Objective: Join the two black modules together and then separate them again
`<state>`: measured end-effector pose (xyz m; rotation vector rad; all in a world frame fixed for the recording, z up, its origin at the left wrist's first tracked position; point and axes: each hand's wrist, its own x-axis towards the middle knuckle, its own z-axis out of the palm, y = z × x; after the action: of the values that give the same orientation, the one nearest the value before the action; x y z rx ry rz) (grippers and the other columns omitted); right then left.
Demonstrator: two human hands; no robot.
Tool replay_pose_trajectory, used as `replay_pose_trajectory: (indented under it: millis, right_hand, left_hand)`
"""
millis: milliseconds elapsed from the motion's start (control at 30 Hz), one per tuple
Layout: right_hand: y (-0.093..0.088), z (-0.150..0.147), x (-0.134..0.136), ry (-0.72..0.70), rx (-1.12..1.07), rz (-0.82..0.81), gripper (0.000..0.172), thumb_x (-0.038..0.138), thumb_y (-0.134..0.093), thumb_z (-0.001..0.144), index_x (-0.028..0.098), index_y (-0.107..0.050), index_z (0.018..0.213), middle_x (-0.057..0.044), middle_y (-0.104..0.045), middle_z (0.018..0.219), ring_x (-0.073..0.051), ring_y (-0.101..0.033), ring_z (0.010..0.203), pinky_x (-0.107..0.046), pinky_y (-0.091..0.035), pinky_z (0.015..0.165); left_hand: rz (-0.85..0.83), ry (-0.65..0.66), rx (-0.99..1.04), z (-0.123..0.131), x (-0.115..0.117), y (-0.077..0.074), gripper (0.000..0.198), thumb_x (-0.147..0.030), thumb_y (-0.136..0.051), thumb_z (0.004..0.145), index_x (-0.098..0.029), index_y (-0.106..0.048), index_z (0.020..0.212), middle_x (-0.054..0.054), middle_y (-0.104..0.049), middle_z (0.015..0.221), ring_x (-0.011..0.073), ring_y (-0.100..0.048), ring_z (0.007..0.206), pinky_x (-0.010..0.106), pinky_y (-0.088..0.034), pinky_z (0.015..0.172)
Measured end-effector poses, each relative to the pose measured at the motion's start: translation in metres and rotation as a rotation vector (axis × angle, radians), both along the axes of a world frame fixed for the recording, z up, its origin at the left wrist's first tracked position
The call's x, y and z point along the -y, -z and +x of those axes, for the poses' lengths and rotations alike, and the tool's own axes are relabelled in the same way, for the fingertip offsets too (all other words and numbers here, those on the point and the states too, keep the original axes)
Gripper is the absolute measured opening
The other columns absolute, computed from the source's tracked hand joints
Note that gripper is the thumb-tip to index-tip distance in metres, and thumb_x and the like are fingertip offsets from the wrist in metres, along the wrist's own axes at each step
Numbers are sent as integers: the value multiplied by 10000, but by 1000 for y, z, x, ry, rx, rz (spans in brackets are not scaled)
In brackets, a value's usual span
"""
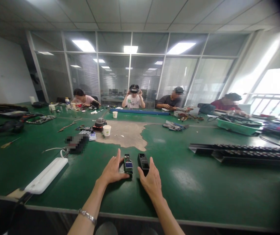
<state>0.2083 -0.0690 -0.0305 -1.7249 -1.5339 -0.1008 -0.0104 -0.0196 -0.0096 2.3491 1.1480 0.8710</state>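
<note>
In the head view, my left hand [111,169] is beside a small electronic module [128,164] with a green circuit board and a dark blue display. Its index finger points up and away, and the thumb stretches across the module's near end; whether it touches is hard to tell. My right hand [152,179] is spread around the near end of a black plastic housing [143,162], thumb on the left and fingers along the right. The housing lies just right of the module, a narrow strip of green table between them. Both hands look open, though some left fingers are partly hidden.
A white power strip [47,175] lies left on the green table [179,202]. Ahead are a paper cup [107,130] and a tool pile [175,126]. Black metal rails [247,153] and a green basket [239,127] are right. Several people sit along the far side.
</note>
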Motion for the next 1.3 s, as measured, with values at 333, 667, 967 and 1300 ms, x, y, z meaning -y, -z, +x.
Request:
replay_pose_trajectory:
  millis: [333,667,967,1300]
  right_hand:
    - [-42,-15,5,-28,-219,11,719,499,-445,898,111,-263,1475,-175,-538,1332,-297,-556,1171,-416,-423,970]
    - [-64,-74,6,-99,-113,-102,697,396,-491,889,68,-280,1466,-185,-635,1168,-281,-618,1057,-362,-449,891]
    - [-53,-82,9,-92,-56,-149,720,357,-490,883,54,-230,1482,-178,-631,1178,-284,-615,1034,-357,-437,878]
    - [-37,-83,14,-74,46,-149,815,389,-538,839,-7,-215,1474,-222,-502,1359,-331,-558,1119,-404,-430,904]
  left_hand:
    - [9,-7,14,-2,-4,3,1460,-553,-853,547,-200,214,1477,169,-468,1413,359,-435,1291,522,-297,1085]
    - [49,-5,85,-3,-9,14,1437,-467,-839,571,-162,244,1465,238,-255,1523,374,-333,1374,538,-317,1095]
    - [103,9,86,-2,-8,13,1273,-376,-743,659,-159,207,1479,220,-251,1527,359,-336,1375,531,-321,1108]
    - [152,24,33,-2,-14,20,1168,-199,-628,658,-135,197,1482,223,-279,1510,357,-357,1357,552,-328,1096]
